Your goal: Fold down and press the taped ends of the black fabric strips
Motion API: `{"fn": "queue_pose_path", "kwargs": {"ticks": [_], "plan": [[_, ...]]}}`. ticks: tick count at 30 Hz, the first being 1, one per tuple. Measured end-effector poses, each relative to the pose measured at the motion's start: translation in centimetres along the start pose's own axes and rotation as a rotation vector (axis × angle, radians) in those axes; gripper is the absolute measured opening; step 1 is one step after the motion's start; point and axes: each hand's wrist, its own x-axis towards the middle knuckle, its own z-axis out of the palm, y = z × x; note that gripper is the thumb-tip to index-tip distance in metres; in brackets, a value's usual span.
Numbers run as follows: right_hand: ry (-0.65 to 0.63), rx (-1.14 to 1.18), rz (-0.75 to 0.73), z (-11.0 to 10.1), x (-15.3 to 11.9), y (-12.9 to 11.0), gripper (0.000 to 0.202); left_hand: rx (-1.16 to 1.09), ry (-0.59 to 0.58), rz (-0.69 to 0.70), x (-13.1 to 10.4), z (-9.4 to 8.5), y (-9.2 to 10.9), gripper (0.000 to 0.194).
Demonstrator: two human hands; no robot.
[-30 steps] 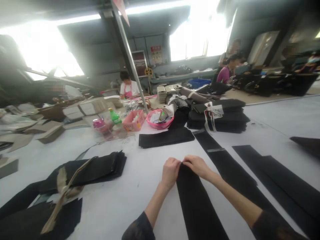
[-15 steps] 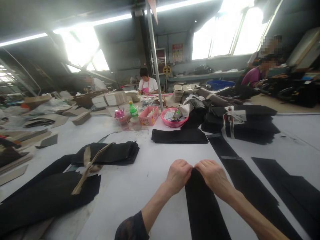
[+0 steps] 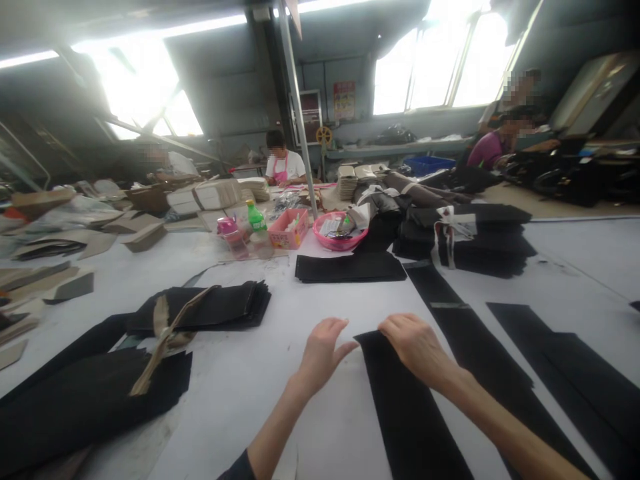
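A long black strip [image 3: 407, 413] lies on the white table, running from the near edge toward the middle. My right hand [image 3: 417, 348] pinches its far end at the right corner. Just left of the strip's left corner is my left hand [image 3: 323, 353], thumb and fingers apart, holding nothing. Beyond both hands lies a short stack of black pieces [image 3: 350, 268]. More long black strips [image 3: 480, 347] rest to the right of my right hand.
At the left are black bundles [image 3: 200, 308] with a beige tie. Farther back stand a green bottle [image 3: 257, 217], a pink box [image 3: 289, 230], a pink basket [image 3: 337, 243] and a tied black stack [image 3: 480, 240]. Several people sit behind the table.
My left hand has let go of the strip's end and moved left, its fingers now apart. My right hand still grips the end. The view has shifted slightly to the right.
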Motion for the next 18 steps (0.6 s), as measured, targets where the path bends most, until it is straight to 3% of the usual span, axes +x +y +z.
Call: {"fn": "queue_pose_path", "kwargs": {"ticks": [2,4,10,18], "plan": [[-0.017,0.016,-0.057,0.1,0.9,-1.5,0.018,0.030,-0.070,0.086,0.9,0.5,1.9,0.020],[-0.029,0.022,-0.094,-0.2,1.3,-2.1,0.019,0.062,-0.115,0.121,1.3,0.6,2.8,0.022],[-0.059,0.043,-0.032,-1.8,-0.2,-0.7,0.021,0.072,-0.159,0.164,0.1,-0.7,2.0,0.032],[-0.042,0.059,0.025,-0.6,-1.1,0.5,0.025,-0.103,-0.226,0.074,-0.9,-0.7,2.5,0.035]]}}
